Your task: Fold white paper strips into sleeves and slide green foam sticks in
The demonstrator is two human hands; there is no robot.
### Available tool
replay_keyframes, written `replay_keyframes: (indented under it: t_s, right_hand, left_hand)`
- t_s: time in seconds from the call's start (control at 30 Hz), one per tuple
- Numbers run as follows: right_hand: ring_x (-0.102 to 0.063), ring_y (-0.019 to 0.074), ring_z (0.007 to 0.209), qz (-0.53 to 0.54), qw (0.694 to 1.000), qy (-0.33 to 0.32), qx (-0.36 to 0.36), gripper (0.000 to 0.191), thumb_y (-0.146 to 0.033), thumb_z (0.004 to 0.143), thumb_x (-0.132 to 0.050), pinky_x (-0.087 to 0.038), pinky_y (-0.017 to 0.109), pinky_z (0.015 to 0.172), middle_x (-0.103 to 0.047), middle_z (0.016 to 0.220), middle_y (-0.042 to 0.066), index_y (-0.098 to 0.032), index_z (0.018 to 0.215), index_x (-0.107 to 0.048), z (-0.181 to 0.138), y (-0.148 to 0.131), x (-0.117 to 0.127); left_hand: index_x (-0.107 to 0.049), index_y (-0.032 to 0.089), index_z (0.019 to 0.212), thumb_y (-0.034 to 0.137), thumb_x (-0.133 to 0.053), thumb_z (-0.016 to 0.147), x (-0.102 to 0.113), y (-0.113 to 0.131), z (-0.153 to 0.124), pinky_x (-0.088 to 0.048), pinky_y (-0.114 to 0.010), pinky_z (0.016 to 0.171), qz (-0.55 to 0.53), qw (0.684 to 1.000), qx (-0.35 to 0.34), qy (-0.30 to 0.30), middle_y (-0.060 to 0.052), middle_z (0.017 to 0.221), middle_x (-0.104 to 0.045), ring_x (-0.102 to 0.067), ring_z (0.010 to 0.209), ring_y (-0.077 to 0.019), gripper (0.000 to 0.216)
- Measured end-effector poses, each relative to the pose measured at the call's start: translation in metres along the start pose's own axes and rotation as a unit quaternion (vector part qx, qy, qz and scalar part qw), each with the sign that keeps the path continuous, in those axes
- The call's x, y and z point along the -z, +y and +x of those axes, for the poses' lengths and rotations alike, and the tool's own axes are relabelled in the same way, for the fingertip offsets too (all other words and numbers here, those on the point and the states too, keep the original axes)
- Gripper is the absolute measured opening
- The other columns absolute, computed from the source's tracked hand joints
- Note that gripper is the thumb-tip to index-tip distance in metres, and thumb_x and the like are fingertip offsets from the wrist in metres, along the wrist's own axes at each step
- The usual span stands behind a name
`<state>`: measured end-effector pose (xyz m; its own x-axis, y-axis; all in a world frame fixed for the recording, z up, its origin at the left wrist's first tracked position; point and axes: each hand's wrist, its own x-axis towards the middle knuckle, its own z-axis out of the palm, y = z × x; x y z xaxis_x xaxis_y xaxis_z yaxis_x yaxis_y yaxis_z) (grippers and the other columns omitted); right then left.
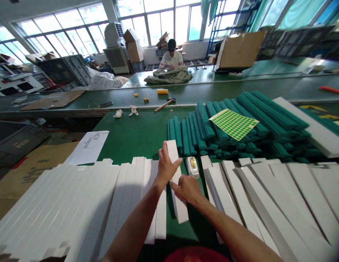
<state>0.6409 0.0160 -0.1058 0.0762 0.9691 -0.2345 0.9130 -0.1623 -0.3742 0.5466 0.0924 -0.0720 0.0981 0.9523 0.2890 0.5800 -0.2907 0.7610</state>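
A long, narrow white box [178,199] lies lengthwise in front of me on the green tabletop. My left hand [166,164] grips its upper part, thumb laid across the top face and fingers along the left side. Lower down, my right hand [187,187] is closed at the box's right edge, its thumb pressing on the top face. Just right of the box sits a small clear tape dispenser [192,166] with a yellow core. White boxes [84,196] lie side by side to the left, and more white boxes [256,196] lie to the right.
Ribbed green bundles [240,112] are piled at the back right, under a sheet of green round stickers [235,123]. A printed paper [89,147] lies at left. Beyond are a hammer [164,104], a yellow roll [162,91] and a seated person [172,58].
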Motion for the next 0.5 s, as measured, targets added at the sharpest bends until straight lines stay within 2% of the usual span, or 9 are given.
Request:
replay_keyframes:
  t_s: [0.07, 0.13, 0.2, 0.27, 0.33, 0.4, 0.5]
  right_hand:
    - [-0.068, 0.0333, 0.081, 0.000, 0.999, -0.052, -0.012, 0.048, -0.052, 0.087, -0.045, -0.045, 0.036, 0.067, -0.071, 0.081, 0.019, -0.013, 0.075, -0.071, -0.004, 0.004, -0.014]
    - [-0.069, 0.0347, 0.084, 0.001, 0.995, -0.096, -0.010, 0.050, -0.051, 0.088, -0.043, -0.046, 0.037, 0.066, -0.071, 0.085, 0.021, -0.012, 0.078, -0.073, -0.006, 0.007, -0.031]
    - [-0.069, 0.0320, 0.084, 0.009, 0.992, -0.125, 0.012, 0.048, -0.049, 0.089, -0.043, -0.045, 0.033, 0.064, -0.072, 0.088, 0.020, -0.011, 0.085, -0.074, -0.005, 0.009, -0.045]
    - [-0.070, 0.0257, 0.082, 0.024, 0.988, -0.142, 0.049, 0.041, -0.045, 0.089, -0.046, -0.043, 0.027, 0.062, -0.073, 0.089, 0.015, -0.014, 0.091, -0.073, -0.004, 0.008, -0.049]
    - [-0.070, 0.0208, 0.079, 0.035, 0.985, -0.147, 0.080, 0.033, -0.044, 0.086, -0.053, -0.040, 0.022, 0.059, -0.074, 0.086, 0.009, -0.018, 0.090, -0.073, 0.000, 0.009, -0.039]
    - [-0.069, 0.0204, 0.079, 0.036, 0.988, -0.123, 0.083, 0.030, -0.045, 0.082, -0.059, -0.038, 0.022, 0.058, -0.073, 0.086, 0.008, -0.019, 0.087, -0.071, 0.004, 0.016, -0.015]
    - [-0.066, 0.0230, 0.085, 0.021, 0.998, -0.028, 0.043, 0.035, -0.045, 0.089, -0.051, -0.036, 0.025, 0.063, -0.071, 0.093, 0.012, -0.015, 0.096, -0.067, 0.009, 0.043, 0.035]
  left_hand:
    - [-0.026, 0.014, 0.144, 0.031, -0.074, 0.073, -0.015, -0.018, -0.011, -0.044, -0.049, 0.099, 0.092, 0.994, 0.033, -0.044, -0.019, 0.127, -0.048, -0.051, 0.120, -0.0323, 0.087]
    - [-0.033, 0.014, 0.141, 0.034, -0.073, 0.073, -0.028, -0.037, -0.027, -0.038, -0.056, 0.102, 0.193, 0.975, 0.064, -0.092, -0.020, 0.131, -0.049, -0.045, 0.127, -0.0358, 0.081]
    - [-0.031, 0.016, 0.143, 0.036, -0.073, 0.072, -0.039, -0.054, -0.044, -0.031, -0.064, 0.104, 0.265, 0.949, 0.088, -0.144, -0.021, 0.144, -0.040, -0.033, 0.136, -0.0382, 0.084]
    - [-0.027, 0.018, 0.145, 0.035, -0.073, 0.072, -0.046, -0.068, -0.057, -0.023, -0.067, 0.107, 0.309, 0.929, 0.094, -0.179, -0.020, 0.153, -0.029, -0.022, 0.142, -0.0374, 0.088]
    - [-0.025, 0.019, 0.147, 0.033, -0.069, 0.075, -0.048, -0.078, -0.064, -0.019, -0.066, 0.109, 0.334, 0.919, 0.083, -0.192, -0.018, 0.156, -0.023, -0.018, 0.144, -0.0350, 0.085]
    - [-0.025, 0.020, 0.147, 0.034, -0.065, 0.080, -0.047, -0.083, -0.064, -0.021, -0.064, 0.109, 0.348, 0.915, 0.063, -0.194, -0.017, 0.157, -0.022, -0.018, 0.144, -0.0337, 0.080]
    - [-0.030, 0.020, 0.146, 0.041, -0.060, 0.083, -0.041, -0.080, -0.059, -0.026, -0.063, 0.106, 0.355, 0.912, 0.047, -0.199, -0.017, 0.155, -0.026, -0.022, 0.142, -0.0353, 0.073]
